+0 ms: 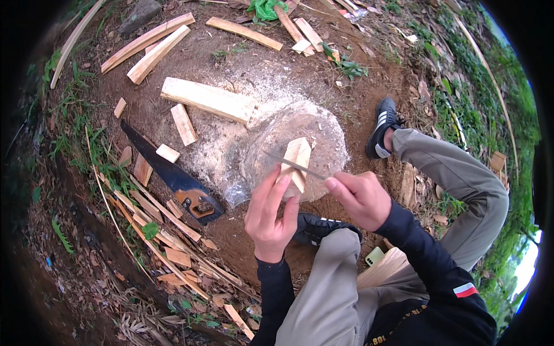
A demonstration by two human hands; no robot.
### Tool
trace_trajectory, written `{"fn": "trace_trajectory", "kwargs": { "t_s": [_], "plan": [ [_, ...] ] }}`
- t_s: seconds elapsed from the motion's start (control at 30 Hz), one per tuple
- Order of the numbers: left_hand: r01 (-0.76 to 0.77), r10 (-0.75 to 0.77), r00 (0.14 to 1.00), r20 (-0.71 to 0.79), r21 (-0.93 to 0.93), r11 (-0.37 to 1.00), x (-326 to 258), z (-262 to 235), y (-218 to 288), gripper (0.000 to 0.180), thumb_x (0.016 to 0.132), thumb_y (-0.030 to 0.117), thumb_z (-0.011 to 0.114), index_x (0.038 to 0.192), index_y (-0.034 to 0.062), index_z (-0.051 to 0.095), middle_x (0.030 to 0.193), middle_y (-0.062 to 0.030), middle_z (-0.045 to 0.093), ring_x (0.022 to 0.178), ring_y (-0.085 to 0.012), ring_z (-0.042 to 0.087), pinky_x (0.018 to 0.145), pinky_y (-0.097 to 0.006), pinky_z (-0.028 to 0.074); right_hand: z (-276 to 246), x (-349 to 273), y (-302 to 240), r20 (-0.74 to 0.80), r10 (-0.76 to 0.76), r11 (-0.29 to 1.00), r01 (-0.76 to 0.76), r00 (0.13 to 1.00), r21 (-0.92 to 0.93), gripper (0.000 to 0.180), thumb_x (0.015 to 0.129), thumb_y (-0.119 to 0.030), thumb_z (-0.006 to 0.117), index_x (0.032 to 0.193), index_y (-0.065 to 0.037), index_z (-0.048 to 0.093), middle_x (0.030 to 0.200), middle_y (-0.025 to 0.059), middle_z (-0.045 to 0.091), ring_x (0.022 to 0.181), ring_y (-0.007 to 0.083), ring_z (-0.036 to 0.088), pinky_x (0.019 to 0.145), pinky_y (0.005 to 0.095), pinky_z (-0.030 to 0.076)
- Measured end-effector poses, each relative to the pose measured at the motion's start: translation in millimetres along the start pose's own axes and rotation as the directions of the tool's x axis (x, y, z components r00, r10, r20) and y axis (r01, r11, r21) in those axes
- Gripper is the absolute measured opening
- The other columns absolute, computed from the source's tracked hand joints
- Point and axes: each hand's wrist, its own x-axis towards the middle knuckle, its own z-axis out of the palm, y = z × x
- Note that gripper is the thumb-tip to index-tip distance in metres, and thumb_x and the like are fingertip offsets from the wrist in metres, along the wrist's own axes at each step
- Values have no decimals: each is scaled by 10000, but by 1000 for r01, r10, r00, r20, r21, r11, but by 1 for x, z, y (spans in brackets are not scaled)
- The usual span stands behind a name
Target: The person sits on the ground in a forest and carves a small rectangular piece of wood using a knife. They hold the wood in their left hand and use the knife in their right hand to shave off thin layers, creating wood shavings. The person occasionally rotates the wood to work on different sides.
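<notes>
A pale wood block (297, 154) with angled ends stands tilted on a round, sawdust-covered stump (329, 135). My left hand (270, 216) grips the block's near left side, with the fingers along its edge and the thumb by its lower end. In my right hand (363, 199), the fist is closed round a thin grey metal tool (309, 172) that tapers to a point. The tool lies across the block, its tip pointing to the far left past my left fingertips. Whether it is a file or a narrow blade I cannot tell; its handle is hidden in my fist.
A handsaw (167, 164) with a brown handle lies on the ground at left. A thick plank (208, 99) lies behind the stump. Several wood strips (167, 216) are piled at lower left. My shoes (382, 127) flank the stump; a pale green phone (375, 256) lies by my leg.
</notes>
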Motion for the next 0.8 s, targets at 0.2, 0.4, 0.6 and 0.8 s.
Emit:
{"fn": "trace_trajectory", "kwargs": {
  "t_s": [0.2, 0.4, 0.6, 0.8],
  "plan": [
    [148, -143, 976, -167, 19, 989, -6, 17, 17, 321, 885, 51, 684, 1196, -28, 658, 1255, -245, 625, 1109, -317, 655, 804, -353, 587, 13, -3, 3, -20, -57, 997, 55, 998, -60, 343, 1011, -270, 566, 763, -35, 531, 563, 185, 511, 549, 410, 574, 501, 476, 432],
    [194, -187, 952, -242, 3, 981, -10, 26, 22, 344, 877, -8, 638, 1219, -9, 665, 1191, -277, 662, 1042, -378, 698, 847, -412, 585, 13, -5, 2, -7, -106, 990, 105, 994, -91, 348, 1005, -277, 578, 754, -42, 523, 554, 180, 510, 526, 406, 568, 480, 481, 428],
    [160, -127, 955, -269, 105, 982, -16, 30, 26, 333, 906, -15, 592, 1232, -58, 647, 1245, -301, 632, 1107, -370, 671, 807, -386, 594, 19, -1, 9, -78, -176, 963, 155, 981, -223, 373, 996, -306, 592, 732, -53, 518, 536, 175, 511, 504, 401, 562, 460, 479, 425],
    [210, -166, 915, -368, 81, 974, -13, 46, 32, 311, 916, -22, 586, 1215, -83, 643, 1228, -308, 637, 1111, -391, 667, 819, -399, 594, 23, 6, 16, -123, -135, 968, 104, 983, -229, 371, 988, -312, 601, 728, -59, 524, 529, 176, 510, 496, 398, 562, 460, 484, 429]
  ]
}}
